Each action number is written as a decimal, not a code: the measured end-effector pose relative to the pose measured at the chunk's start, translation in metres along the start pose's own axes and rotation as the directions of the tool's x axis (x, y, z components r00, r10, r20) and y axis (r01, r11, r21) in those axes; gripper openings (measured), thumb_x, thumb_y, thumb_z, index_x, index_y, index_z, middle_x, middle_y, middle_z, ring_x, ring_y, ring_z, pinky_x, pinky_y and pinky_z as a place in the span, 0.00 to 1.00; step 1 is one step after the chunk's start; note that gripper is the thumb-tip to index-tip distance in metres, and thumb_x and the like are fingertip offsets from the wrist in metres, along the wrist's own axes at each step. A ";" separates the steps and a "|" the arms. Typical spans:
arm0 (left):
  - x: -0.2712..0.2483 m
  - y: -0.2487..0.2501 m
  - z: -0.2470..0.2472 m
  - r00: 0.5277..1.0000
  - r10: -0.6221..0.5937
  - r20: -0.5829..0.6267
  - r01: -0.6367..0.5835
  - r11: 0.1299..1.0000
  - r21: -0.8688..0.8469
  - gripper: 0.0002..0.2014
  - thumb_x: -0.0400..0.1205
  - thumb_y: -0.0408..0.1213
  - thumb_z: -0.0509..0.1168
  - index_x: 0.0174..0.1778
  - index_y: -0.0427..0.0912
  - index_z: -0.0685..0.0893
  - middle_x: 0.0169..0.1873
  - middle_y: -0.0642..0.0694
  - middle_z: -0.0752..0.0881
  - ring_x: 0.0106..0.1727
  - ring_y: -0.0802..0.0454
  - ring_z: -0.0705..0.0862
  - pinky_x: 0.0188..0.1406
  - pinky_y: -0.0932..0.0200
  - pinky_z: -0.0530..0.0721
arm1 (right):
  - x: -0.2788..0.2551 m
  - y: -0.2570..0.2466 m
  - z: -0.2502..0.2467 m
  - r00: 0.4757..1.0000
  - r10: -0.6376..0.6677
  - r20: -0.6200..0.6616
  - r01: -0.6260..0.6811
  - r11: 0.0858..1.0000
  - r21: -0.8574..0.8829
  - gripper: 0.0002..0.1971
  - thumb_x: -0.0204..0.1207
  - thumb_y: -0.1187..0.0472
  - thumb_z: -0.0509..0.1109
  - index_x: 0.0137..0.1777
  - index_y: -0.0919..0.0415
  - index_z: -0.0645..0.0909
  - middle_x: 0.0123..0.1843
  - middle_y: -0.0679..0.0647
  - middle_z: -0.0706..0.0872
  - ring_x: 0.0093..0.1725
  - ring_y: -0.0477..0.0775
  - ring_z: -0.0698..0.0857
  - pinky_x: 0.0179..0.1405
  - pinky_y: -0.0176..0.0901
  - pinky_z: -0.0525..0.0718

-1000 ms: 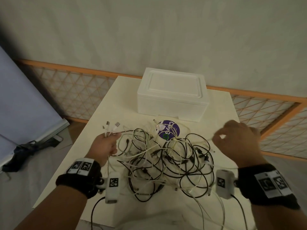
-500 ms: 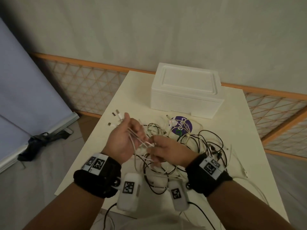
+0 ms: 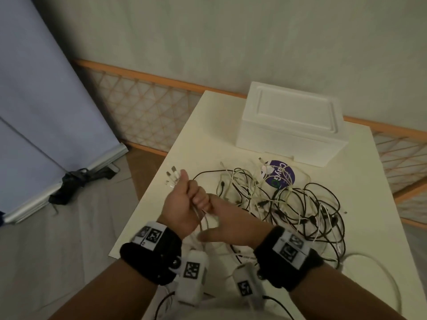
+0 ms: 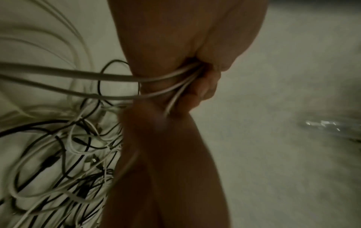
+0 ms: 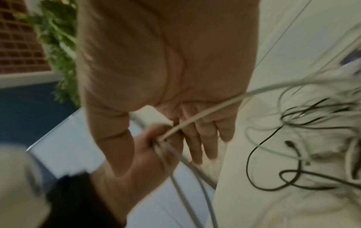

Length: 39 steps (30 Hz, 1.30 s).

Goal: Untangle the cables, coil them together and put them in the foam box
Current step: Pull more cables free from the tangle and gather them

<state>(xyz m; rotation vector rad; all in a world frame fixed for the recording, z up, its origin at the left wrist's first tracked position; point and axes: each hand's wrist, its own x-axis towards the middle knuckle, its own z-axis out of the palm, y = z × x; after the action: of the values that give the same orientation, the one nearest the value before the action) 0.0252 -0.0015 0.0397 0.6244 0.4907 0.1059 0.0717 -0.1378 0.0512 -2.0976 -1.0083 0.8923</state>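
Several white cables (image 3: 173, 179) sit bunched in the left hand (image 3: 184, 204), fingers curled tight round them, plugs poking out past its thumb. The right hand (image 3: 227, 224) touches it, fingers nearly straight. The right wrist view shows one white cable (image 5: 195, 119) lying across those fingers. Right of both hands, the tangled pile (image 3: 288, 204) lies on the surface (image 3: 381, 204). Beyond it stands the foam box (image 3: 291, 125), lid on.

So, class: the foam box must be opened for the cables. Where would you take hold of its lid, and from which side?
Probably grip the lid by its two short ends, from above: it sits flat on the foam box, its overhanging rim giving fingers an edge; the near side is crowded by cables.
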 end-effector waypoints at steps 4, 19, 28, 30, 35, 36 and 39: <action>0.001 0.018 -0.009 1.000 -0.008 0.010 0.008 1.000 0.000 0.33 0.84 0.61 0.47 0.16 0.45 0.64 0.14 0.49 0.61 0.14 0.56 0.60 0.15 0.68 0.63 | 0.005 0.004 0.004 0.988 0.046 0.150 -0.070 0.986 0.154 0.15 0.80 0.51 0.66 0.45 0.65 0.79 0.33 0.53 0.79 0.32 0.44 0.79 0.41 0.39 0.81; 0.006 0.030 -0.145 0.907 -0.251 -0.338 0.331 0.922 0.202 0.09 0.83 0.32 0.55 0.36 0.41 0.73 0.21 0.49 0.67 0.20 0.54 0.66 0.26 0.58 0.66 | -0.058 0.082 0.010 0.867 0.498 0.021 -0.340 0.622 -0.705 0.20 0.82 0.46 0.56 0.53 0.59 0.82 0.49 0.54 0.84 0.49 0.53 0.83 0.47 0.43 0.79; -0.004 0.027 -0.126 0.963 -0.237 -0.129 0.264 0.926 0.270 0.07 0.86 0.29 0.56 0.47 0.43 0.76 0.29 0.47 0.73 0.24 0.53 0.73 0.26 0.57 0.76 | 0.063 0.026 0.086 0.949 -0.111 0.294 0.297 0.624 -0.722 0.22 0.77 0.63 0.63 0.70 0.46 0.73 0.68 0.55 0.76 0.59 0.63 0.78 0.48 0.57 0.84; -0.005 0.028 -0.125 0.968 -0.206 -0.146 0.242 0.923 0.301 0.08 0.86 0.29 0.55 0.45 0.46 0.74 0.28 0.48 0.72 0.23 0.55 0.69 0.22 0.61 0.73 | 0.067 0.030 0.099 0.922 -0.131 0.366 0.374 0.550 -0.747 0.15 0.77 0.59 0.64 0.62 0.47 0.80 0.62 0.53 0.79 0.55 0.62 0.78 0.40 0.51 0.80; -0.009 0.026 -0.124 0.968 -0.205 -0.143 0.241 0.914 0.326 0.11 0.87 0.33 0.58 0.38 0.48 0.69 0.26 0.50 0.68 0.22 0.56 0.62 0.22 0.61 0.69 | 0.064 0.056 0.096 0.931 -0.176 0.320 0.365 0.483 -0.796 0.09 0.58 0.54 0.77 0.37 0.45 0.81 0.37 0.43 0.79 0.38 0.51 0.80 0.29 0.42 0.76; -0.009 0.025 -0.123 0.969 -0.203 -0.144 0.241 0.909 0.341 0.12 0.86 0.33 0.60 0.37 0.48 0.68 0.25 0.50 0.68 0.22 0.56 0.63 0.24 0.60 0.70 | 0.065 0.058 0.092 0.938 -0.202 0.280 0.344 0.471 -0.812 0.10 0.58 0.55 0.77 0.37 0.44 0.81 0.36 0.43 0.79 0.38 0.50 0.80 0.30 0.43 0.76; -0.004 0.024 -0.118 0.975 -0.148 -0.165 0.201 0.905 0.374 0.19 0.84 0.30 0.62 0.28 0.47 0.67 0.26 0.47 0.63 0.22 0.55 0.65 0.28 0.58 0.71 | 0.065 0.058 0.073 0.953 -0.291 0.083 0.240 0.559 -0.794 0.10 0.59 0.60 0.73 0.40 0.47 0.80 0.35 0.44 0.80 0.38 0.51 0.81 0.35 0.42 0.77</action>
<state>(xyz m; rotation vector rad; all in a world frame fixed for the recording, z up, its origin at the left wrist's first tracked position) -0.0323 0.0796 -0.0274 0.9641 0.7038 -0.1260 0.0685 -0.0953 -0.0540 -2.5247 -1.8989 0.1840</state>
